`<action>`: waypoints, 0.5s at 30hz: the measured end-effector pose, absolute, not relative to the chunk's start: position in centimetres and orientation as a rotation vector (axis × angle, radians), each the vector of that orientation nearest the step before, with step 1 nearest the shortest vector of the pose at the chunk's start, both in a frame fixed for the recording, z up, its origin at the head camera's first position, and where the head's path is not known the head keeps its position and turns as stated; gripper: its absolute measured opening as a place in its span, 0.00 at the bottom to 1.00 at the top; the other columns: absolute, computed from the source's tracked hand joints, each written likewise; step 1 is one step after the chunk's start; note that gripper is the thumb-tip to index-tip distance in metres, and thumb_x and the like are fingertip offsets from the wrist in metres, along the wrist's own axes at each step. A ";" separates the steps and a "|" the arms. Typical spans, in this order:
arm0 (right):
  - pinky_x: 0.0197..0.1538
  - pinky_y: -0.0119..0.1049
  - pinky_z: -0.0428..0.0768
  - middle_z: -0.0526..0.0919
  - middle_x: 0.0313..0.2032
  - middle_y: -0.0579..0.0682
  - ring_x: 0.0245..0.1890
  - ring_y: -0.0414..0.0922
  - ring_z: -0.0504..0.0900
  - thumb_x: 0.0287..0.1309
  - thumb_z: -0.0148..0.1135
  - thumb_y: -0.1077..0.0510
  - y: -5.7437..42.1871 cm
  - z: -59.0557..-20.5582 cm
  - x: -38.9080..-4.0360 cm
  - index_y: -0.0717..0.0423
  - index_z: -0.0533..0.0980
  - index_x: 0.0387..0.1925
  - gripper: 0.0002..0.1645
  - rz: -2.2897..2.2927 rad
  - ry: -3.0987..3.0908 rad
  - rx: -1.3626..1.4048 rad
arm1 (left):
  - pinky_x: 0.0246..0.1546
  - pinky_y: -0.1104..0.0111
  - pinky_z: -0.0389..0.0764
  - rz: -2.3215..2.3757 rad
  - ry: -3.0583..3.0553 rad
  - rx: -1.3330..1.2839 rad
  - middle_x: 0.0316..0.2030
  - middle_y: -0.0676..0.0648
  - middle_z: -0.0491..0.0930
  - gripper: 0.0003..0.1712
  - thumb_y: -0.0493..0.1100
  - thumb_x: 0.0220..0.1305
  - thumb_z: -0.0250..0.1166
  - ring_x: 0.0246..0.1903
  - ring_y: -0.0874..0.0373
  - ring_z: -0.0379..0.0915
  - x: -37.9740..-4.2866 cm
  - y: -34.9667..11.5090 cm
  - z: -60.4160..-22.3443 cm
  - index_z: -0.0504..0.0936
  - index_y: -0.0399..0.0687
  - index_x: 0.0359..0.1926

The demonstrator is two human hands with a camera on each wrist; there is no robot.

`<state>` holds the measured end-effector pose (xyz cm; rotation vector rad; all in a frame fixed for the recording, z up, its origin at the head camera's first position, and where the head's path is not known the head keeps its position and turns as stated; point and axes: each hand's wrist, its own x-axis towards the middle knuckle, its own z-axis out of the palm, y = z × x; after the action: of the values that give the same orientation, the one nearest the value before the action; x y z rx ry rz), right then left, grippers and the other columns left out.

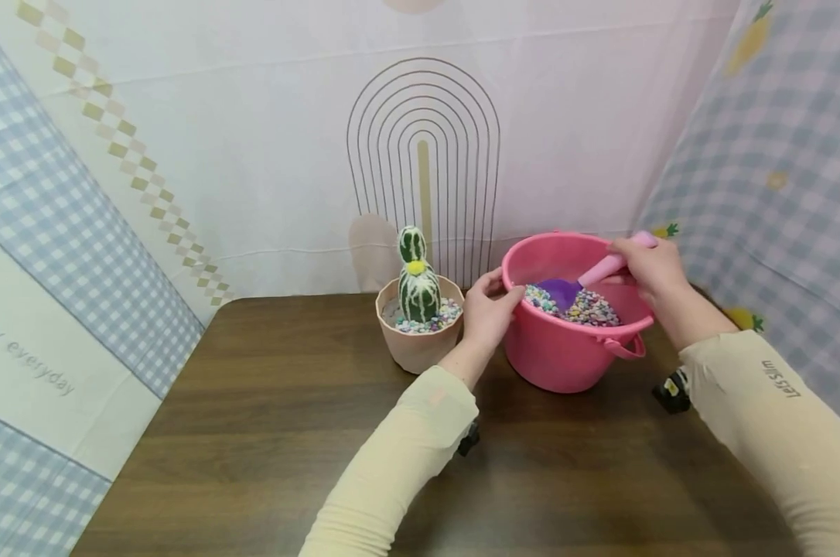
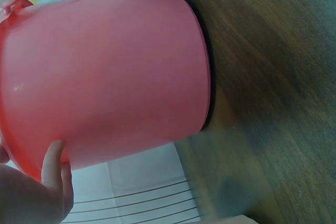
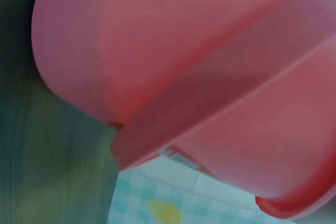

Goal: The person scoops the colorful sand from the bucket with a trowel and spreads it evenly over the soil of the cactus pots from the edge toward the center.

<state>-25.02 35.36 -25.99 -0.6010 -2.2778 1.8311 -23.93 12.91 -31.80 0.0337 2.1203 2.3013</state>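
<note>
A pink bucket [image 1: 555, 356] stands on the table, holding multicoloured pebbles [image 1: 590, 308]. My right hand [image 1: 653, 271] grips the pink handle of a scoop [image 1: 562, 292], whose purple bowl sits among the pebbles inside the bucket. With fingers and thumb at the rim, my left hand [image 1: 488, 313] holds the bucket's left side; in the left wrist view its fingers [image 2: 52, 169] lie against the bucket wall. Left of the bucket, a potted cactus [image 1: 418, 298] with a yellow flower stands upright in a beige pot [image 1: 420, 348], pebbles covering part of the surface around it. The right wrist view shows only the bucket [image 3: 157, 35] and its handle band.
The brown wooden table [image 1: 288, 418] reaches back to a white patterned cloth [image 1: 288, 155]. Blue checked cloth [image 1: 775, 201] hangs on the right side. The bucket's handle [image 1: 625, 348] hangs down at its front right.
</note>
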 end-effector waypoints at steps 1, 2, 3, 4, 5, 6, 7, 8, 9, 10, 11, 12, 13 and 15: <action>0.28 0.23 0.83 0.74 0.27 0.36 0.21 0.29 0.79 0.68 0.61 0.55 35.4 -25.9 -25.0 0.54 0.68 0.45 0.12 1.864 -2.247 -0.626 | 0.42 0.66 0.90 2.299 2.117 0.036 0.55 0.39 0.84 0.28 0.36 0.67 0.70 0.46 0.55 0.85 -23.9 12.9 -31.8 0.79 0.42 0.68; 0.28 0.23 0.83 0.74 0.29 0.37 0.21 0.29 0.79 0.68 0.62 0.55 35.4 -25.8 -25.0 0.53 0.67 0.45 0.13 1.903 -2.203 -0.650 | 0.41 0.66 0.90 2.296 2.117 0.038 0.55 0.39 0.84 0.29 0.36 0.67 0.70 0.46 0.55 0.85 -23.9 13.0 -31.8 0.78 0.42 0.68; 0.28 0.23 0.83 0.74 0.30 0.39 0.22 0.30 0.79 0.68 0.63 0.55 35.5 -25.7 -25.0 0.53 0.67 0.45 0.13 1.939 -2.162 -0.670 | 0.41 0.66 0.90 2.293 2.119 0.042 0.55 0.39 0.84 0.29 0.37 0.67 0.70 0.46 0.55 0.84 -23.9 13.0 -31.8 0.78 0.42 0.68; 0.29 0.23 0.83 0.74 0.31 0.40 0.23 0.30 0.78 0.67 0.63 0.55 35.6 -25.5 -25.0 0.52 0.67 0.45 0.14 1.963 -2.132 -0.686 | 0.41 0.67 0.90 2.291 2.124 0.044 0.55 0.39 0.84 0.29 0.37 0.67 0.70 0.46 0.56 0.84 -23.9 13.0 -31.8 0.78 0.41 0.68; 0.29 0.22 0.82 0.73 0.32 0.40 0.24 0.31 0.77 0.67 0.64 0.54 35.7 -25.4 -25.0 0.52 0.68 0.45 0.14 1.975 -2.114 -0.703 | 0.41 0.66 0.90 2.288 2.127 0.045 0.55 0.39 0.84 0.29 0.37 0.67 0.70 0.46 0.55 0.84 -23.9 13.1 -31.7 0.78 0.41 0.68; 0.29 0.22 0.82 0.73 0.32 0.40 0.24 0.32 0.76 0.67 0.64 0.55 35.8 -25.2 -25.0 0.52 0.68 0.45 0.14 1.985 -2.099 -0.712 | 0.41 0.66 0.90 2.286 2.132 0.043 0.55 0.39 0.84 0.29 0.37 0.67 0.70 0.45 0.55 0.84 -23.9 13.1 -31.7 0.78 0.42 0.68; 0.28 0.22 0.81 0.74 0.30 0.40 0.24 0.32 0.76 0.66 0.65 0.56 35.8 -25.1 -25.0 0.53 0.68 0.45 0.14 2.021 -2.056 -0.716 | 0.41 0.66 0.90 2.281 2.137 0.043 0.55 0.39 0.84 0.29 0.37 0.68 0.70 0.45 0.55 0.84 -23.9 13.1 -31.7 0.78 0.42 0.69; 0.28 0.22 0.81 0.74 0.27 0.40 0.24 0.33 0.76 0.66 0.65 0.56 35.9 -25.0 -25.0 0.54 0.68 0.45 0.14 2.047 -2.022 -0.722 | 0.42 0.65 0.90 2.281 2.140 0.037 0.55 0.40 0.84 0.29 0.38 0.67 0.71 0.45 0.55 0.84 -23.9 13.1 -31.6 0.78 0.42 0.69; 0.28 0.23 0.81 0.74 0.25 0.39 0.23 0.33 0.76 0.66 0.66 0.57 36.0 -24.8 -25.0 0.54 0.68 0.45 0.14 2.067 -2.001 -0.728 | 0.42 0.65 0.90 2.280 2.142 0.036 0.55 0.40 0.84 0.29 0.38 0.67 0.71 0.45 0.56 0.84 -23.9 13.1 -31.6 0.78 0.42 0.69; 0.27 0.23 0.81 0.74 0.23 0.39 0.23 0.33 0.76 0.66 0.66 0.57 36.0 -24.7 -24.9 0.54 0.68 0.45 0.14 2.085 -1.983 -0.735 | 0.42 0.65 0.90 2.281 2.141 0.033 0.55 0.40 0.85 0.29 0.38 0.67 0.71 0.44 0.56 0.84 -23.9 13.1 -31.6 0.78 0.42 0.69; 0.27 0.23 0.81 0.74 0.22 0.39 0.23 0.33 0.76 0.66 0.66 0.57 36.0 -24.7 -24.9 0.55 0.68 0.45 0.15 2.102 -1.965 -0.744 | 0.42 0.65 0.90 2.281 2.139 0.035 0.56 0.40 0.84 0.29 0.37 0.67 0.71 0.44 0.56 0.84 -23.9 13.1 -31.6 0.78 0.42 0.69; 0.27 0.23 0.81 0.74 0.21 0.39 0.22 0.34 0.76 0.66 0.65 0.57 36.1 -24.6 -24.9 0.55 0.68 0.45 0.15 2.118 -1.948 -0.748 | 0.42 0.65 0.90 2.282 2.139 0.038 0.56 0.40 0.85 0.29 0.37 0.67 0.71 0.44 0.56 0.85 -23.9 13.1 -31.6 0.78 0.42 0.69; 0.27 0.23 0.81 0.75 0.21 0.39 0.22 0.34 0.76 0.66 0.65 0.57 36.2 -24.6 -24.9 0.55 0.68 0.45 0.14 2.135 -1.931 -0.754 | 0.42 0.65 0.90 2.284 2.139 0.037 0.56 0.39 0.85 0.29 0.37 0.67 0.71 0.44 0.56 0.84 -23.9 13.2 -31.6 0.78 0.42 0.69; 0.27 0.24 0.82 0.76 0.21 0.40 0.22 0.34 0.77 0.66 0.65 0.57 36.4 -24.7 -24.9 0.55 0.68 0.45 0.14 2.175 -1.901 -0.768 | 0.41 0.66 0.90 2.279 2.141 0.040 0.56 0.39 0.84 0.30 0.37 0.67 0.70 0.44 0.56 0.85 -23.9 13.1 -31.6 0.77 0.41 0.69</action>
<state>-24.95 36.42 -24.69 -0.7679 -1.9012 2.1752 -23.87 13.12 -31.58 0.0404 2.1412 2.2792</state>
